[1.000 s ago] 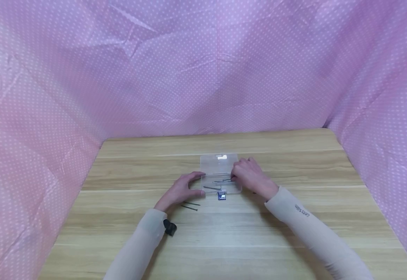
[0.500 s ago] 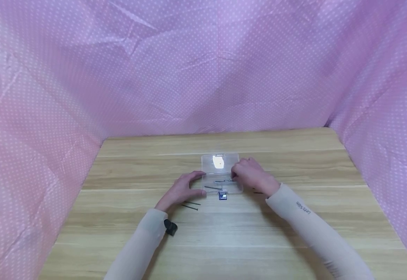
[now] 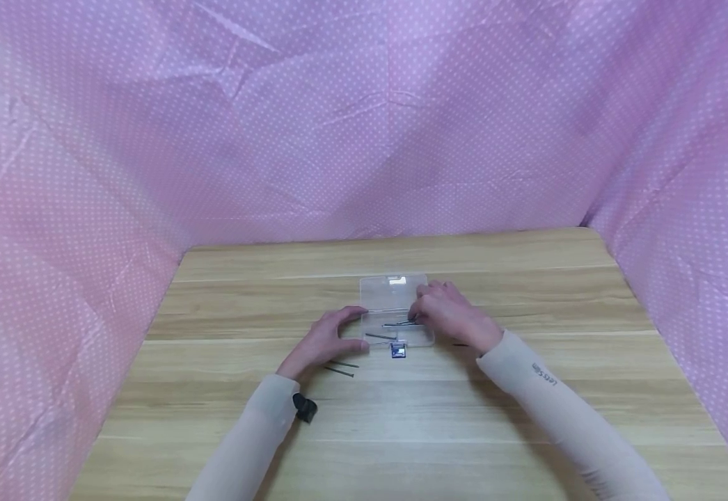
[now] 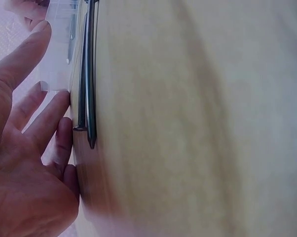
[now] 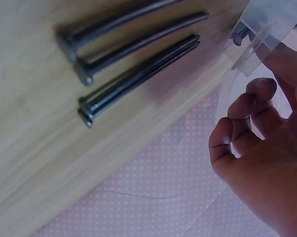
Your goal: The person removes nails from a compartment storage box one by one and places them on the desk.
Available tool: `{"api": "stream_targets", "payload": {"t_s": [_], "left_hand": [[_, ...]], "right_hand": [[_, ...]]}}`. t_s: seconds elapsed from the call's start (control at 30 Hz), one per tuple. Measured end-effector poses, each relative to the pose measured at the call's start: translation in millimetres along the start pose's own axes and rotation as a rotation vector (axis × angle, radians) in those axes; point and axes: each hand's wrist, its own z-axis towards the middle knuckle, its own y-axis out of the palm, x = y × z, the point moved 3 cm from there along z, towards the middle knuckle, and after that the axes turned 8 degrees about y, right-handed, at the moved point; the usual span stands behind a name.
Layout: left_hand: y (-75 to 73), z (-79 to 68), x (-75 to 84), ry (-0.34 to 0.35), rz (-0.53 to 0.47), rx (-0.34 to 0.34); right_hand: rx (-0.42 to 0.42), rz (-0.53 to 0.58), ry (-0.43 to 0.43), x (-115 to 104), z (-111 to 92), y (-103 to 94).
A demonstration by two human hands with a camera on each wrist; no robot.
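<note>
An open clear plastic box (image 3: 378, 293) lies on the table, its lid folded back. Several nails rest in its base, one nail (image 3: 380, 337) near the front and more farther back. My left hand (image 3: 321, 339) grips the box's left side, thumb at the front corner and index finger at the hinge corner. My right hand (image 3: 450, 313) reaches into the right end with bent fingers and pinches a nail there. Through the clear wall a nail head (image 5: 239, 37) shows beside the index finger in the right wrist view; those fingertips are partly hidden.
Two loose nails (image 3: 340, 371) lie on the wooden table (image 3: 364, 438) by my left wrist. Several more nails (image 5: 138, 64) lie right of the box, mostly under my right hand. A blue label (image 3: 398, 350) sits at the box's front edge. Pink dotted cloth (image 3: 364, 139) surrounds the table.
My right hand's fingertips have shifted slightly left over the nails in the box. The left hand keeps its hold on the box.
</note>
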Motion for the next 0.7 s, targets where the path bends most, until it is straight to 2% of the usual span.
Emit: {"api": "stream_targets", "payload": {"t_s": [0.23, 0.7], "left_hand": [[0.7, -0.8, 1.2, 0.010, 0.000, 0.008], [1.7, -0.2, 0.6, 0.006, 0.012, 0.004]], "right_hand": [[0.022, 0.012, 0.006, -1.9, -1.1, 1.5], [-0.020, -0.003, 0.002, -1.9, 1.4, 7.1]]}}
